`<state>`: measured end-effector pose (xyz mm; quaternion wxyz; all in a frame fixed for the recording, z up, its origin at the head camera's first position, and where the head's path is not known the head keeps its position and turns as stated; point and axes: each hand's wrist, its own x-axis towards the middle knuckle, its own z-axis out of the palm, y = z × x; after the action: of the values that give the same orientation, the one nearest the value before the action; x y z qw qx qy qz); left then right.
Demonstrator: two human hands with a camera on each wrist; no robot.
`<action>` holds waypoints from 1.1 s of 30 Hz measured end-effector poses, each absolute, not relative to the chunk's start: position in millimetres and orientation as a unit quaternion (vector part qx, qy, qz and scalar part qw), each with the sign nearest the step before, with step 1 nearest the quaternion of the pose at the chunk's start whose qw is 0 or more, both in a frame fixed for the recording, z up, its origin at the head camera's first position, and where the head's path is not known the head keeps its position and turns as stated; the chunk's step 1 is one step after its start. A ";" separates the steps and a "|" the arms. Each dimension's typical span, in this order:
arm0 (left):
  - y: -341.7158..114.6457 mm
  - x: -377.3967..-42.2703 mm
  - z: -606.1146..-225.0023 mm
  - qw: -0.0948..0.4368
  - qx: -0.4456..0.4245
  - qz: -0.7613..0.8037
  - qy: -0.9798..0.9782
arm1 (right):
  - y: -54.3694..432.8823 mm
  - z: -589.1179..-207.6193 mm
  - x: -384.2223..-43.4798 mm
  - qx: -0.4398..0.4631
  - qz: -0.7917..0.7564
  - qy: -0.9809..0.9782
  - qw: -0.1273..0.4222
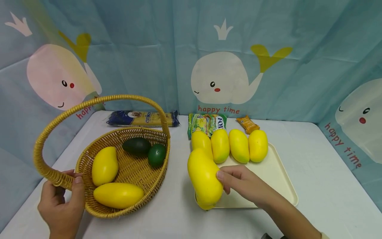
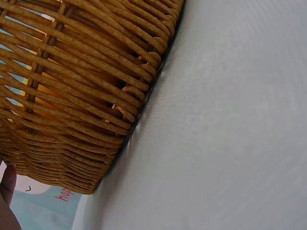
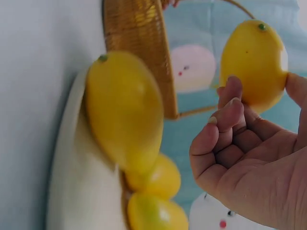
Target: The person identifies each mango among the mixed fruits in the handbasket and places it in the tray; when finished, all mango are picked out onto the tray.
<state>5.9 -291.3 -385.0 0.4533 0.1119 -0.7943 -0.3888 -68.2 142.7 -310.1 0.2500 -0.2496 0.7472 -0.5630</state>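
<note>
My left hand (image 1: 62, 205) grips the near-left foot of the handle on a wicker basket (image 1: 161, 181). In the basket lie two yellow mangoes and two dark green avocados (image 1: 136, 146). To the right, my right hand (image 1: 244, 184) pinches a yellow mango (image 3: 254, 62) between thumb and fingers, raised over the left side of a cream tray (image 1: 280, 176). Beneath it, another mango (image 3: 124, 110) lies at the tray's edge, mostly hidden in the head view. A row of several mangoes (image 1: 238, 146) lies along the tray's back. The left wrist view shows mainly the basket's woven side (image 2: 72, 96).
Behind the basket lies a blue and gold pasta packet (image 1: 143, 119). A green FOX'S candy bag (image 1: 207, 122) and a small orange packet (image 1: 247, 124) lie behind the tray. A whale-print curtain (image 1: 149, 66) borders the white table (image 1: 328, 186).
</note>
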 end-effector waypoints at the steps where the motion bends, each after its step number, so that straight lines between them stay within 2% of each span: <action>1: -291.4 6.0 -385.3 0.452 0.111 -0.388 -0.795 | 147.1 -311.6 -67.7 -0.241 -0.560 0.753 0.248; 8: -291.6 5.9 -386.1 0.448 0.106 -0.392 -0.797 | 176.5 -325.4 -65.4 -0.207 -0.532 0.792 0.216; 16: -291.0 6.7 -385.1 0.450 0.108 -0.390 -0.796 | 193.8 -337.2 -64.4 -0.140 -0.494 0.822 0.245; 33: -289.9 6.9 -385.4 0.456 0.098 -0.388 -0.795 | 193.2 -350.3 -65.2 -0.148 -0.366 0.889 0.233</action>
<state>6.9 -289.9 -385.4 0.4559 0.0978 -0.7952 -0.3877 -65.2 193.2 -350.3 0.2332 -0.1476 0.8887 -0.3660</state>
